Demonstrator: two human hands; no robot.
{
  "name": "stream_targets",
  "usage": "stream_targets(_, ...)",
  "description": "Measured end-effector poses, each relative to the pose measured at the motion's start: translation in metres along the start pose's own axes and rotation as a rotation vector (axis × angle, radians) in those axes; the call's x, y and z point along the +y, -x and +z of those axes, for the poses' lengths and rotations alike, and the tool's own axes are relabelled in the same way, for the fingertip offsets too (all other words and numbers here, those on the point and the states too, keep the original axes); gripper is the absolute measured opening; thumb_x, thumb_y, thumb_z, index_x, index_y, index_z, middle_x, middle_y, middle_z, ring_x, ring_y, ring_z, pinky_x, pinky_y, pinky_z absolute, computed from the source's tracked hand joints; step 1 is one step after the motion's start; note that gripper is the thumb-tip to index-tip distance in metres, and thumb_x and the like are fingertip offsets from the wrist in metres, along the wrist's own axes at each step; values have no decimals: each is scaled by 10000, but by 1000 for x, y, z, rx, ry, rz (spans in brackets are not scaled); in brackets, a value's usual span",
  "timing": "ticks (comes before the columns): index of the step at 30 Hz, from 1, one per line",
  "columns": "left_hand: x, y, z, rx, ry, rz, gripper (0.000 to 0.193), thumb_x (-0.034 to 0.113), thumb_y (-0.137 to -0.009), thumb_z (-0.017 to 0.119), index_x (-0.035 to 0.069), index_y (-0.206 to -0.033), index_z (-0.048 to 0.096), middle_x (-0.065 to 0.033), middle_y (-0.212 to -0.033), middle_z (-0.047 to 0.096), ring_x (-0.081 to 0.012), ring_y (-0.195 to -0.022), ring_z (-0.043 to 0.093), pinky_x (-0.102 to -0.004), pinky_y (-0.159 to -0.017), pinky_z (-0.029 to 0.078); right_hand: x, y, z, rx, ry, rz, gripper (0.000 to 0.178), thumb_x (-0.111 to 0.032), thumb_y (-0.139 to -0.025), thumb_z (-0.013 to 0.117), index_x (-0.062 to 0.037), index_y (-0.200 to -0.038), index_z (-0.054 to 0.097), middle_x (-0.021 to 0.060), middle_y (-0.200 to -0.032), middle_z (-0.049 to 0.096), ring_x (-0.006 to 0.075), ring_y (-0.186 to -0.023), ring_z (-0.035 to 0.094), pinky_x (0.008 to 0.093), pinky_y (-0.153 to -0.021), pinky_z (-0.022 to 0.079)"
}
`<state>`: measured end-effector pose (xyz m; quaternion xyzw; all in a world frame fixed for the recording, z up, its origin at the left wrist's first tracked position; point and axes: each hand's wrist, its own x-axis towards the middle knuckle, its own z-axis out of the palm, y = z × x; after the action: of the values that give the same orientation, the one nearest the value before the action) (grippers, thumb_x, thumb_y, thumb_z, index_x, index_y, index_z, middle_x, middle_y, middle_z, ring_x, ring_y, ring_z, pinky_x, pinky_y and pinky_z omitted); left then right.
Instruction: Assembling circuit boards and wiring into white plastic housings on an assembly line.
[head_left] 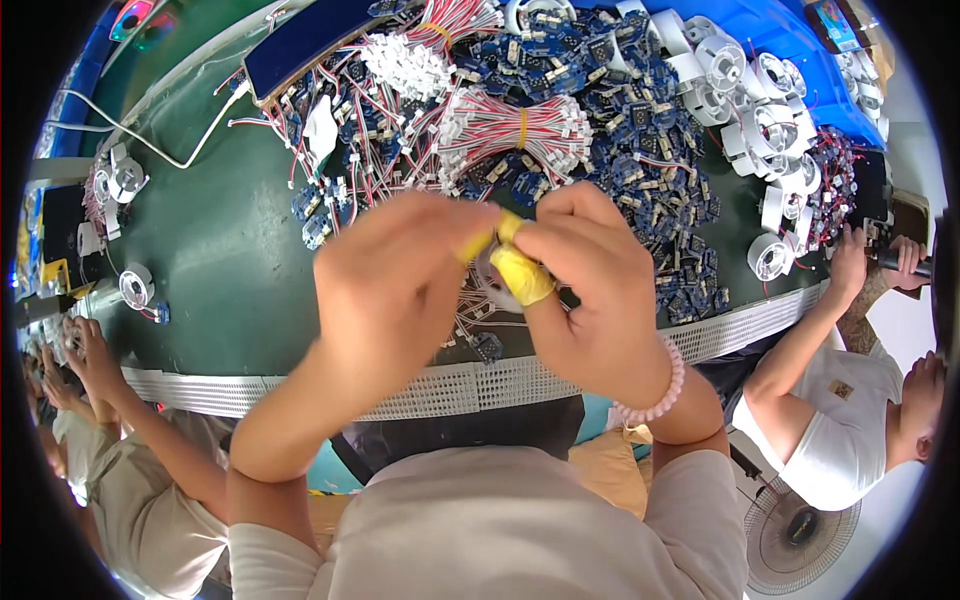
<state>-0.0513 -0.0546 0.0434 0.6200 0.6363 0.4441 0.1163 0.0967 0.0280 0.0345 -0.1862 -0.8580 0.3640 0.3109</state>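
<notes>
My left hand (385,275) and my right hand (600,285) meet above the middle of the bench, their fingertips bent together and yellow wraps on some of them. Both are closed in a pinch around something small that the fingers mostly hide. Part of a pale round piece (487,278) shows between and behind the fingertips; whether it is held cannot be told. Just beyond the hands lies a bundle of red and white wires (515,128) with white connectors, tied with a yellow band. Below the fingertips, a small dark circuit board (486,347) rests near the bench's front edge.
Blue circuit boards (640,170) are heaped beyond and right of my hands. White round housings (770,130) pile up beside a blue bin (800,50). A dark flat panel (310,45) stands far left on the green bench (230,220). White mesh (430,392) lines the front edge. People work on both sides.
</notes>
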Motion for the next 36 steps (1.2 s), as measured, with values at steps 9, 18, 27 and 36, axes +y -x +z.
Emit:
stream_targets(9,-24,12,1,117,344,-323,310,-95,-765,607,4,-1059,618,-106,-962,644,-124,-798,629,-227,-659,521,-5,47,0,-134,168,-41,301,5,-658,669,-23,-957,649,65,-775,593,230,-763,568,314,-632,462)
stream_targets(18,-16,36,-14,121,367,-458,267,-97,-780,605,-44,-1042,598,-93,-914,631,-133,-800,629,-231,-671,524,10,51,17,-120,192,46,214,38,-707,616,3,-915,582,118,-889,547,260,-792,533,302,-642,463)
stream_targets(27,-11,43,0,54,791,-555,295,-118,-786,592,-19,-1064,596,-59,-988,610,-94,-863,580,-220,-741,487,-8,31,12,53,-204,297,151,-15,-770,640,-15,-902,566,34,-721,570,58,-594,514,199,-524,410)
stream_targets(36,-18,44,-2,108,854,-584,341,-151,-784,545,-46,-1108,554,-81,-1023,597,-128,-916,591,-244,-809,484,-8,13,4,-181,-393,397,92,-5,-821,611,31,-905,596,76,-849,609,99,-764,619,207,-672,487)
